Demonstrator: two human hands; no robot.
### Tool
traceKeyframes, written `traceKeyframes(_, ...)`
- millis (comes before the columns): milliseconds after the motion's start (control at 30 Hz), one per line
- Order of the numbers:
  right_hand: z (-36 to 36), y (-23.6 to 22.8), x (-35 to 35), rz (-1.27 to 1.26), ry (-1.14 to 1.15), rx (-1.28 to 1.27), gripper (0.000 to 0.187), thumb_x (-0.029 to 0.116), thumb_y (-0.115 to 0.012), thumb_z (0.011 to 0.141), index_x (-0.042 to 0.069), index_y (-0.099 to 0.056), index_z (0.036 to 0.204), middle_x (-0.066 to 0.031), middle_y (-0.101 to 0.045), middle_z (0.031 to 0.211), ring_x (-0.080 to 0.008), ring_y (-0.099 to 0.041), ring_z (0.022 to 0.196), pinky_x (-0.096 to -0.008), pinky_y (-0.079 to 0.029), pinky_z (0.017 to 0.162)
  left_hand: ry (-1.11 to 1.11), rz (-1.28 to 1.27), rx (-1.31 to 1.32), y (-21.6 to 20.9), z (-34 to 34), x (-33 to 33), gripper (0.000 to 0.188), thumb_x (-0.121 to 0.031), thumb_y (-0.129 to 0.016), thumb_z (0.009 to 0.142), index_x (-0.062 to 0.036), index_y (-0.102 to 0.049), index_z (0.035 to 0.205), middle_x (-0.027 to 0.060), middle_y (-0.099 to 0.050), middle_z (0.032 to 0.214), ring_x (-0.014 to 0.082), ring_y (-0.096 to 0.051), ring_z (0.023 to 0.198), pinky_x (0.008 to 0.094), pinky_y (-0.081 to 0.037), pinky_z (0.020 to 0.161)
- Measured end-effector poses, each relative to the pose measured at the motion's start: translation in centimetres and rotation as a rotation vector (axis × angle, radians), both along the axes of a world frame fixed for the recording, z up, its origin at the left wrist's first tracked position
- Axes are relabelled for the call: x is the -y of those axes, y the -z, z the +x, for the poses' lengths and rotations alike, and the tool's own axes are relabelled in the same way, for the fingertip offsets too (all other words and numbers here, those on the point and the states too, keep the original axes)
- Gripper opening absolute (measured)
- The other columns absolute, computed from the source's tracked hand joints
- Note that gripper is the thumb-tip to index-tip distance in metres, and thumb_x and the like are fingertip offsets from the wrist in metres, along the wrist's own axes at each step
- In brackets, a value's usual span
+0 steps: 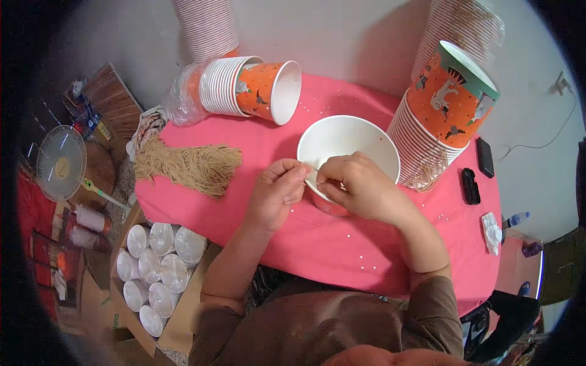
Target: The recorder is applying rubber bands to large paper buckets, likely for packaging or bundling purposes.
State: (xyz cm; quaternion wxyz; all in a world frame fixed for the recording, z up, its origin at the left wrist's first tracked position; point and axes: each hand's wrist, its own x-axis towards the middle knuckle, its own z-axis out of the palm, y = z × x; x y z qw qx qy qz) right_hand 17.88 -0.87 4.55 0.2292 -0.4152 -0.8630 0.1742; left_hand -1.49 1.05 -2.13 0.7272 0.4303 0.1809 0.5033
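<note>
A large paper bucket (332, 137), white inside and orange-red outside, stands in front of me with its mouth up. At its near left rim the fingers of my left hand (274, 194) are pinched on what looks like a thin cord, of which only a short bit shows. My right hand (357, 183) reaches over the near rim, its fingers curled down and closed; what they hold is hidden. A bundle of tan cords (189, 168) lies on the pink-covered table to the left of my left hand.
Nested paper buckets lie on their side (265, 91) at the back left. A tall stack of patterned buckets (448, 97) leans at the right. A phone (484, 157), a black case (470, 186) and a crumpled tissue (491, 233) lie along the right edge. A carton (189, 293) of white cups stands lower left.
</note>
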Motion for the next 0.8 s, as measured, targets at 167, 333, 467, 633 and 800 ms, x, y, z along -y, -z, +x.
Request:
traceKeyframes(167, 0.8, -0.2, 0.1, 0.112, -0.042, -0.299, 0.004, 0.003, -0.068, 0.079, 0.001, -0.064, 0.080, -0.0114, -0.063, 0.070, -0.0260, -0.060, 0.061, -0.0364, -0.045, 0.056, -0.058, -0.036, 0.018, 0.1, -0.4, -0.1, 0.014, -0.012, -0.055, 0.097, -0.0023, -0.063, 0.102, -0.0083, -0.039, 0.061, 0.0013, -0.033, 0.051, 0.0178, -0.027, 0.045)
traceKeyframes(333, 1.0, -0.7, 0.4, 0.301, -0.075, -0.204, 0.005, 0.008, -0.068, 0.078, 0.006, -0.064, 0.078, -0.0068, -0.062, 0.074, -0.0258, -0.062, 0.073, -0.0386, -0.044, 0.071, -0.026, 0.012, -0.052, 0.2, -0.5, -0.2, 0.014, -0.013, -0.059, 0.096, -0.0023, -0.065, 0.101, -0.0051, -0.053, 0.073, 0.0013, -0.035, 0.052, 0.0174, -0.027, 0.047)
traceKeyframes(467, 1.2, -1.2, 0.6, 0.442, -0.021, -0.140, 0.006, 0.010, -0.068, 0.079, 0.008, -0.064, 0.082, -0.0056, -0.060, 0.076, -0.0242, -0.060, 0.075, -0.0380, -0.041, 0.071, -0.173, 0.191, -0.252, -0.7, -0.6, 0.6, 0.012, -0.007, -0.059, 0.094, -0.0009, -0.064, 0.102, -0.0048, -0.055, 0.073, 0.0003, -0.041, 0.056, 0.0170, -0.031, 0.049)
traceKeyframes(633, 1.8, -2.1, 1.0, 0.513, 0.017, -0.061, 0.010, 0.010, -0.069, 0.077, 0.007, -0.063, 0.085, -0.0052, -0.059, 0.078, -0.0242, -0.057, 0.073, -0.0371, -0.040, 0.072, -0.381, 0.424, -0.674, -1.0, -1.5, 1.2, 0.015, 0.003, -0.059, 0.089, 0.0017, -0.061, 0.104, -0.0012, -0.062, 0.081, 0.0050, -0.057, 0.072, 0.0198, -0.044, 0.063)
traceKeyframes(800, 1.0, -1.8, 1.2, 0.540, -0.030, -0.069, 0.013, 0.010, -0.070, 0.076, 0.007, -0.064, 0.087, -0.0052, -0.059, 0.080, -0.0238, -0.056, 0.075, -0.0371, -0.041, 0.076, -0.270, 0.347, -0.555, -1.1, -1.2, 1.4, 0.011, -0.002, -0.061, 0.091, -0.0004, -0.061, 0.101, -0.0043, -0.059, 0.082, -0.0003, -0.050, 0.071, 0.0168, -0.039, 0.059)
